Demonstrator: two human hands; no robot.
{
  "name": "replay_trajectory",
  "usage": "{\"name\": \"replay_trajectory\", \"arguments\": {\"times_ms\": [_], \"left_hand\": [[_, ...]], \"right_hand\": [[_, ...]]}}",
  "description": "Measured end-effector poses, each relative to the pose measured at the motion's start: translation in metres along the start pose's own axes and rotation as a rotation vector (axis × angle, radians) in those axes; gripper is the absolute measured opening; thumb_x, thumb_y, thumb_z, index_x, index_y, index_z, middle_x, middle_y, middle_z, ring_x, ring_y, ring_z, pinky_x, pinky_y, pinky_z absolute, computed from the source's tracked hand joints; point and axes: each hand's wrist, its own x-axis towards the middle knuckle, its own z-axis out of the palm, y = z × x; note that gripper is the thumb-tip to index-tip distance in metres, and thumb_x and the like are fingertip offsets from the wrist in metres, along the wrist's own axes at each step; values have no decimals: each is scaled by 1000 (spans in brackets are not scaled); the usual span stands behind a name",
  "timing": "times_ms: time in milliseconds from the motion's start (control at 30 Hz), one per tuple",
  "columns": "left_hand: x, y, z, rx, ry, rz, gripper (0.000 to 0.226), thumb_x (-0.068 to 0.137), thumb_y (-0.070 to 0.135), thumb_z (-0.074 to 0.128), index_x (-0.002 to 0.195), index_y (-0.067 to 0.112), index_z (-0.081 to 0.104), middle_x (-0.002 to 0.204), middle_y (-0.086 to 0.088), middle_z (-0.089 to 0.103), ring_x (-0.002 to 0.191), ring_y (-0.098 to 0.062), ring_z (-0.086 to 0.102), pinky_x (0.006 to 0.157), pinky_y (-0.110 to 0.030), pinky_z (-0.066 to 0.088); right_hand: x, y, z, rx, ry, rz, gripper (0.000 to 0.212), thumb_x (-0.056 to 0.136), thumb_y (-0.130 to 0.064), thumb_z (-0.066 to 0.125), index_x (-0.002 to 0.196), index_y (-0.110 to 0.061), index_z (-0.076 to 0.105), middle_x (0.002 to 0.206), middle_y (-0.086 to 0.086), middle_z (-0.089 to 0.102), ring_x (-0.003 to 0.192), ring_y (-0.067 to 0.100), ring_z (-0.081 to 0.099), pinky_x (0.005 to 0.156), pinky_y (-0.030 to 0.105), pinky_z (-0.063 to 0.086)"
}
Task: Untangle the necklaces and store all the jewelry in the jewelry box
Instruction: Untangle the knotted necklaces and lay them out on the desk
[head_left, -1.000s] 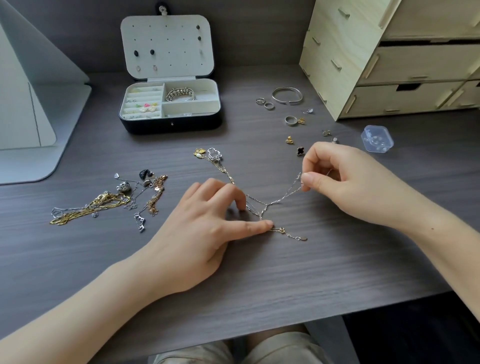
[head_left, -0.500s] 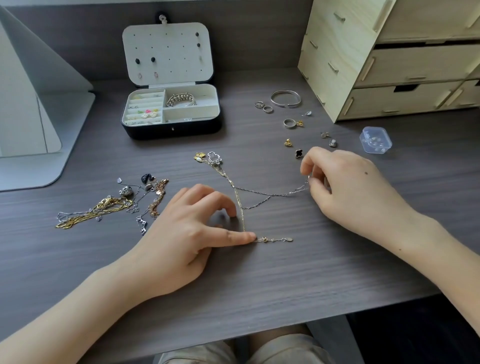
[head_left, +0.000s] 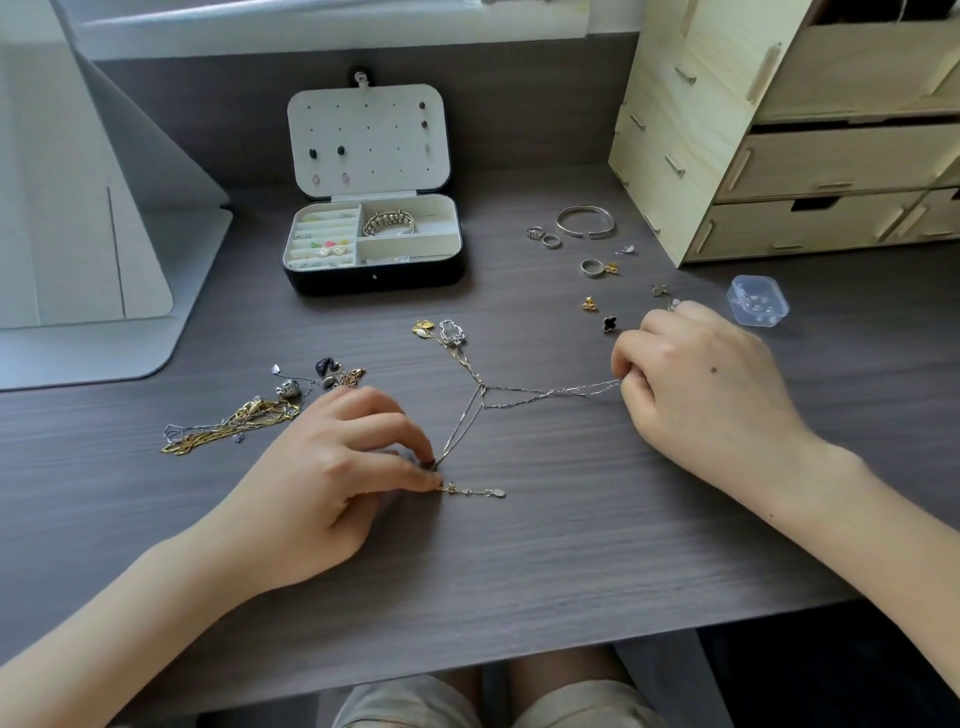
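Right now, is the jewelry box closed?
No: the jewelry box has its lid standing upright and open, with a bracelet lying in a back compartment.

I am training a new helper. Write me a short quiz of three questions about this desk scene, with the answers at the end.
1. True or false: the jewelry box is closed.
2. Which hand pinches the silver chains at the end nearest the black clover earring? A) left B) right
3. Fill in: the silver bangle lies on the ___, not in the box.

Key:
1. False; its lid stands open.
2. B, the right hand; the left hand pinches the near end.
3. desk.
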Motion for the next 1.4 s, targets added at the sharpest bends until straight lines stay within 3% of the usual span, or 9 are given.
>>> {"name": "replay_trajectory", "arguments": {"times_ms": [200,333,600,767,867,1000,1233,1300,1400], "left_hand": [[-3,0,-3,42,-19,-11,37,76,2,36,77,18,70,89,6,65,82,-21,53,71,-33,40],[-3,-1,-6,70,-30,-48,28,72,-1,43,72,19,63,88,6,63,78,-22,53,69,-33,40],[5,3,-10,42,-32,-130,27,64,6,31,57,16,55,76,4,60,67,-22,49,61,-30,39],[27,2,6,108,84,-297,19,80,15,47,77,14,66,83,-2,62,75,-30,56,66,-38,50],[44,-10,11,159,94,-360,32,83,35,46,93,16,69,98,-2,67,86,-32,60,75,-40,49],[53,-24,12,188,-12,-384,53,78,50,40,114,21,65,120,7,63,107,-24,57,84,-34,32],[48,-34,11,99,2,-376,63,75,61,43,124,24,58,129,11,57,119,-15,52,93,-32,29],[47,-34,12,69,13,-378,65,74,61,44,125,23,57,129,9,57,119,-16,52,94,-35,33],[45,-34,12,13,8,-406,68,74,61,46,128,21,50,126,5,58,118,-16,52,95,-35,37]], "right_hand": [[-5,-4,-2,12,9,-37,11,62,-8,48,56,-11,57,56,3,53,55,29,52,49,22,25],[-10,-8,-6,55,6,-109,12,56,-5,47,52,-15,53,56,1,51,54,27,50,47,17,15],[-11,-21,-5,92,-40,-264,19,46,-5,47,49,-19,60,54,-1,56,52,28,52,49,27,37],[-2,-48,4,240,2,-184,9,69,-20,58,72,-16,65,69,-1,63,67,26,59,58,26,39],[11,-59,14,342,-159,-57,22,86,-42,58,90,-20,61,90,-5,60,91,18,55,70,28,37],[15,-56,18,381,-256,3,16,89,-38,55,81,-24,55,91,-5,60,93,19,56,75,31,40],[33,-42,2,414,-428,-2,16,84,-38,61,74,-26,60,69,-13,54,78,11,54,70,27,43],[48,-45,4,478,-328,18,13,85,-38,60,84,-26,65,73,-12,58,80,12,55,72,27,42],[74,-55,15,456,-290,16,33,87,-45,57,112,-24,62,98,-4,65,100,17,56,82,29,39]]}}
